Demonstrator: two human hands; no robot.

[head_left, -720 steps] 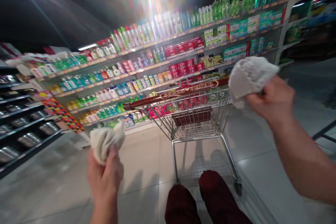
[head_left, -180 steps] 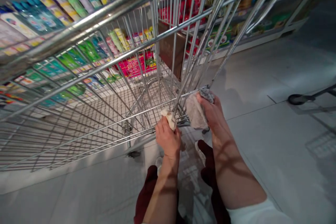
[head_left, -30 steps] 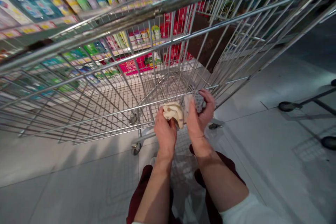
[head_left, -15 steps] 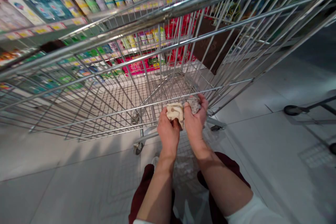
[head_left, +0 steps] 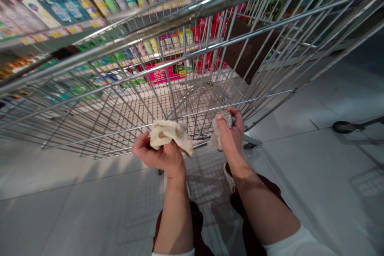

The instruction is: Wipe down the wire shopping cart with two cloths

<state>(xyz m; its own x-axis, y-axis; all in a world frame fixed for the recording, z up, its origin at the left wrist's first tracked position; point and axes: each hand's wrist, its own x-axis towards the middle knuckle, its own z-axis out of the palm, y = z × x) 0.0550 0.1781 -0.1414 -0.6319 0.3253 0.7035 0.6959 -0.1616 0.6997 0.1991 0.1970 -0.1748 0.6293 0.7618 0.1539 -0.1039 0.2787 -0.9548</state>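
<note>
My left hand (head_left: 163, 158) is closed on a cream cloth (head_left: 169, 134) with brown and olive spots, its loose end draping to the right. To the right, my right hand (head_left: 232, 132) grips a grey spotted cloth (head_left: 216, 130), part of which hangs down on its left side. Both cloths are held apart, in front of the lower side bars of a metal shopping cart (head_left: 168, 64). The fingertips under the cream cloth are partly hidden.
Shelves of bottles (head_left: 64, 4) and canisters stand behind the cart. A brown panel (head_left: 249, 50) hangs at the cart's right part. A wheel (head_left: 342, 127) of another cart is at the right. My shoe (head_left: 228, 174) is below my hands.
My left hand has moved left with the cream cloth, away from my right hand, and the cloth is more spread out. More of the grey cloth now shows.
</note>
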